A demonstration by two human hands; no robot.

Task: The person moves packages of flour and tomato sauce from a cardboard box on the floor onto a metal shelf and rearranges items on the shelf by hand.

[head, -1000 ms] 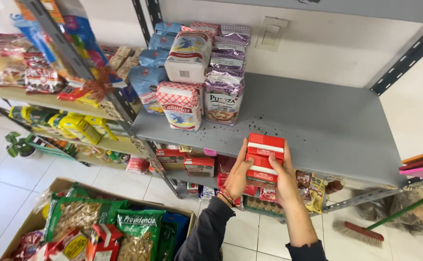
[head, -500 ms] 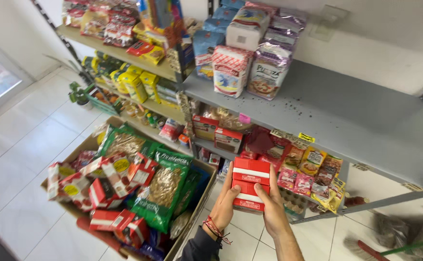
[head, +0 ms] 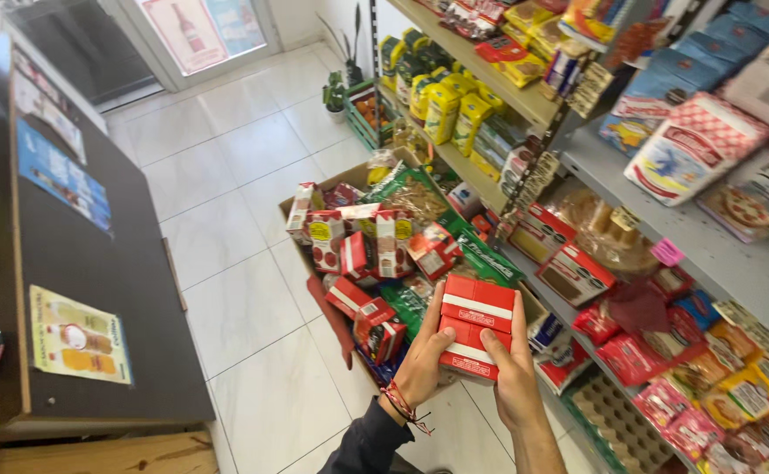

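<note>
Both hands grip two stacked red cartons (head: 475, 326): left hand (head: 421, 362) closed on left side, right hand (head: 514, 376) closed on right side. Cartons held in air above cardboard box (head: 295, 206) full of red packets, green bags, on tiled floor (head: 235, 290). Grey shelf (head: 709, 254) at right, just beside.

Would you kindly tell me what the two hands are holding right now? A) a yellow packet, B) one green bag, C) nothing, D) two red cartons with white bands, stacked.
D: the left hand and right hand together grip two red cartons, stacked, above the cardboard box of groceries.
</note>
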